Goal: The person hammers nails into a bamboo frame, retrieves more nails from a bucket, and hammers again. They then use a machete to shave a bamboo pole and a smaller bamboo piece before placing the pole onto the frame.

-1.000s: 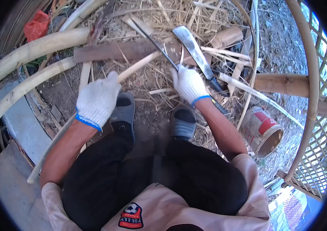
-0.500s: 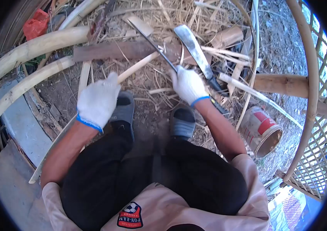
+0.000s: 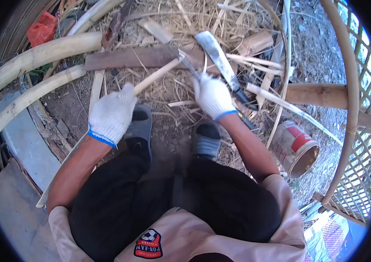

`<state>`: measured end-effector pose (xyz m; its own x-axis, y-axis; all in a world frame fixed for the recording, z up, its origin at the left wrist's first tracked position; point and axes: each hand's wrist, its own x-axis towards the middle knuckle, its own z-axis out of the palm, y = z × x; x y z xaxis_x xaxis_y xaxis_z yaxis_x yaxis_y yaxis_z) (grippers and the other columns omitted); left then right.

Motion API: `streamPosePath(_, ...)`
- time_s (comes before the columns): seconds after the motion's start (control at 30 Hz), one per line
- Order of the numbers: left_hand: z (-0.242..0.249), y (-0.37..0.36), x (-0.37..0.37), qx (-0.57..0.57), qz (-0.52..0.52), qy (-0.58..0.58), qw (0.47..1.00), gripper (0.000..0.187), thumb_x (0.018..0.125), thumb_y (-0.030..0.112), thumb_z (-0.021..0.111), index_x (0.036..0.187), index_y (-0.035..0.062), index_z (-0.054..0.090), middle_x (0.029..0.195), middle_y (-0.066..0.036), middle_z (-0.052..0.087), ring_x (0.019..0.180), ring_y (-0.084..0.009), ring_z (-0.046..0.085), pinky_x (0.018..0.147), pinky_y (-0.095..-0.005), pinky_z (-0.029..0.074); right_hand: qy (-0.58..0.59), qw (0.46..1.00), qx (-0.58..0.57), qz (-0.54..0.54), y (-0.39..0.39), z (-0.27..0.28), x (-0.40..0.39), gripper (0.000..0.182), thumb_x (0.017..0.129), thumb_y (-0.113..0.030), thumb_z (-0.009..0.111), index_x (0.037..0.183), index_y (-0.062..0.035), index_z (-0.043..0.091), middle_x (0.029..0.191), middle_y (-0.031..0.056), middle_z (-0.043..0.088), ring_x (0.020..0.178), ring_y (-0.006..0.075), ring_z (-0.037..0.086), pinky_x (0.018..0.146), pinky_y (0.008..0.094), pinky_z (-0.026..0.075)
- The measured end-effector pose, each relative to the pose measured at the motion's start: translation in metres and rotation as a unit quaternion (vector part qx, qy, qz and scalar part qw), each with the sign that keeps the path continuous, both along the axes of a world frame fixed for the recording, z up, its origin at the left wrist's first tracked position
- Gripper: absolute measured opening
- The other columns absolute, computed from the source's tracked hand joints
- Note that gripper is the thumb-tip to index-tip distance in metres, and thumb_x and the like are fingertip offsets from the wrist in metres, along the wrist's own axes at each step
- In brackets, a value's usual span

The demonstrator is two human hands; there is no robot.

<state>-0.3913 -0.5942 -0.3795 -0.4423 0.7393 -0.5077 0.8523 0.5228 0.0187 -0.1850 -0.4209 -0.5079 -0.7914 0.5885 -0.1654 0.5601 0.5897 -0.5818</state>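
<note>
My left hand (image 3: 112,111), in a white knit glove with a blue cuff, is closed around the near end of a pale bamboo strip (image 3: 157,76). The strip slants up to the right, its far end over a brown wooden plank (image 3: 137,59) on the ground. My right hand (image 3: 214,97), gloved the same way, grips a knife whose blade (image 3: 189,63) meets the strip near its far end. Part of the knife's dark handle (image 3: 247,122) shows past my right wrist. Beside that hand lies a machete (image 3: 217,54) with a broad grey blade and black handle.
Shavings and split bamboo pieces (image 3: 255,43) litter the ground ahead. Curved bamboo poles (image 3: 41,52) and a red plastic bag (image 3: 42,28) are at left. A stained bucket (image 3: 297,148) lies tipped at right, near a woven bamboo lattice (image 3: 351,174) and a horizontal bamboo pole (image 3: 318,96).
The knife blade has turned and shifted: it showed as a long dark line reaching up left, and now a shorter, lighter stretch shows. My left hand and the strip have barely moved.
</note>
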Motion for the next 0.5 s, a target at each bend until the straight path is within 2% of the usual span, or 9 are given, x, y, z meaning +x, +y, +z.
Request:
streamPosePath(0.03,0.0,0.002,-0.002,0.004,-0.007,0.006,1.0,0.025,0.101,0.034,0.06,0.104,0.0102,0.055,0.077,-0.017,0.071,0.075,-0.04,0.072,0.062,-0.0545,0.056,-0.058,0.998,0.031,0.026,0.006,-0.021,-0.001,0.03,0.103,-0.032,0.058,0.099,-0.0035,0.065,0.066,0.0232,0.066,0.06,0.0423,0.068,0.056,0.0482,0.056)
streamPosePath(0.07,-0.002,0.001,-0.004,0.006,-0.015,0.014,1.0,0.025,0.101,0.034,0.06,0.105,0.0101,0.055,0.077,-0.017,0.071,0.075,-0.0396,0.072,0.061,-0.0545,0.056,-0.103,0.994,-0.011,0.026,0.009,-0.012,-0.006,0.035,0.104,-0.033,0.055,0.097,-0.0004,0.065,0.072,0.0264,0.068,0.067,0.0449,0.07,0.062,0.0509,0.057)
streamPosePath(0.17,-0.007,-0.003,-0.006,0.008,-0.016,0.006,1.0,0.026,0.101,0.035,0.06,0.107,0.0093,0.055,0.077,-0.017,0.071,0.076,-0.0382,0.073,0.062,-0.0538,0.057,0.001,0.997,-0.077,0.016,0.015,-0.018,-0.006,0.039,0.105,-0.035,0.054,0.095,0.0014,0.066,0.077,0.0299,0.069,0.074,0.0482,0.07,0.069,0.0548,0.057)
streamPosePath(0.2,-0.003,0.0,-0.006,0.01,-0.02,0.014,1.0,0.027,0.101,0.035,0.06,0.107,0.0091,0.055,0.077,-0.017,0.071,0.076,-0.0382,0.073,0.062,-0.0536,0.057,0.001,0.993,-0.116,0.009,0.019,-0.01,-0.008,0.041,0.105,-0.035,0.054,0.093,0.0019,0.067,0.079,0.0309,0.069,0.077,0.05,0.069,0.074,0.0568,0.056)
streamPosePath(0.4,0.007,0.01,-0.005,-0.001,-0.048,0.021,0.999,0.026,0.1,0.033,0.062,0.107,0.009,0.056,0.077,-0.018,0.07,0.076,-0.0387,0.073,0.061,-0.0524,0.057,-0.094,0.994,-0.051,-0.006,0.014,0.003,-0.007,0.033,0.105,-0.03,0.055,0.098,0.0007,0.066,0.073,0.0302,0.066,0.072,0.0481,0.069,0.065,0.0563,0.055)
streamPosePath(0.5,0.016,0.022,-0.009,0.026,-0.08,0.031,0.996,0.023,0.098,0.03,0.064,0.105,0.0091,0.057,0.076,-0.016,0.07,0.075,-0.0375,0.072,0.061,-0.0511,0.057,-0.072,0.996,-0.045,-0.007,0.016,0.001,-0.005,0.031,0.105,-0.031,0.056,0.099,-0.0016,0.064,0.071,0.0291,0.066,0.069,0.0474,0.069,0.064,0.0562,0.055)
